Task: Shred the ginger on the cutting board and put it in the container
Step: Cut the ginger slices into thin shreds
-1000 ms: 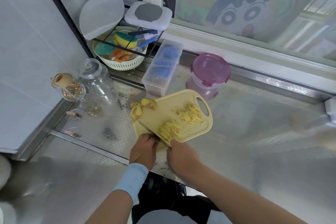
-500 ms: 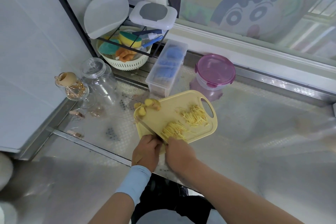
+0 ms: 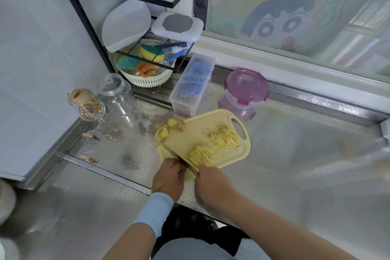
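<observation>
ginger piles unchanged; right hand still grips knife, left hand curled, hold unclear.

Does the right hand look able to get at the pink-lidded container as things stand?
Probably not yet: the right hand grips the knife at the cutting board's near edge. The way itself looks free, since the container stands just past the board's far end, lid on.

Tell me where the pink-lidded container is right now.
In the head view, the pink-lidded container stands right of centre on the counter, beyond the handle end of the cutting board and right of the clear storage box.
</observation>
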The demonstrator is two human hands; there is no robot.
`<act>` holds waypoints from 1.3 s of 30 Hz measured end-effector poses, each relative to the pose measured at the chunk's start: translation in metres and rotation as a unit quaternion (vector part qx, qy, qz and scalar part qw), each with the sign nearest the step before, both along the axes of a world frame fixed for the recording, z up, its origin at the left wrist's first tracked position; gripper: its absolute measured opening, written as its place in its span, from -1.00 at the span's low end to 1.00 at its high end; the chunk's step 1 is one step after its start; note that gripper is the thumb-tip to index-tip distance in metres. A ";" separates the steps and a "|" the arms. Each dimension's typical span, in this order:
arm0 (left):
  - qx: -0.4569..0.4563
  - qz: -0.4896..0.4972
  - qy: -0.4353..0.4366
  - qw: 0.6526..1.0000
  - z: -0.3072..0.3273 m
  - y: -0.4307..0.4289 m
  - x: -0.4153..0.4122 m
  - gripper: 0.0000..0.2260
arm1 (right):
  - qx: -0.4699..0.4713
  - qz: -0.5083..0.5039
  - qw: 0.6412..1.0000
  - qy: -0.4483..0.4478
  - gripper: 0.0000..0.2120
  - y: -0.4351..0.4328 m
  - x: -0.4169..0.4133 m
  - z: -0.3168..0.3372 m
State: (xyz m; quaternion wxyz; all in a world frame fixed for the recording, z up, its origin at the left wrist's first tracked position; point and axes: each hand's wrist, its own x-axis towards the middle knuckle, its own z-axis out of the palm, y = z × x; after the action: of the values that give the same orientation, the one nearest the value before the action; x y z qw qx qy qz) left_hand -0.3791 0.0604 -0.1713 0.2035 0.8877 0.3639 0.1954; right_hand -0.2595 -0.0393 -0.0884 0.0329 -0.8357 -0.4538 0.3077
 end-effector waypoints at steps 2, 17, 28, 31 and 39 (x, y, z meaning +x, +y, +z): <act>-0.012 0.005 0.010 1.000 0.000 0.001 0.000 -0.94 | -0.001 -0.001 1.000 -0.006 -0.82 -0.003 -0.001 -0.001; 0.009 -0.012 -0.030 0.999 0.000 0.001 -0.004 -0.76 | 0.002 0.004 1.000 -0.016 -0.79 0.014 -0.003 -0.006; 0.029 -0.024 -0.034 0.999 -0.002 0.003 -0.004 -0.74 | 0.014 -0.011 1.000 -0.022 -0.88 -0.008 -0.006 -0.011; 0.023 -0.018 -0.038 0.999 -0.002 0.003 -0.004 -0.75 | 0.008 -0.021 1.000 -0.018 -0.83 0.004 -0.009 -0.012; 0.014 -0.022 -0.038 0.999 0.001 0.001 -0.004 -0.87 | 0.009 -0.036 0.999 0.003 -0.82 0.013 -0.007 -0.012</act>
State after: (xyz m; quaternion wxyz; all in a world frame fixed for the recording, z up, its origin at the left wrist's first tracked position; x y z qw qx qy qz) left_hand -0.3834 0.0611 -0.1706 0.2086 0.8903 0.3335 0.2296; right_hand -0.2664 -0.0262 -0.1001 0.0531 -0.8503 -0.4261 0.3044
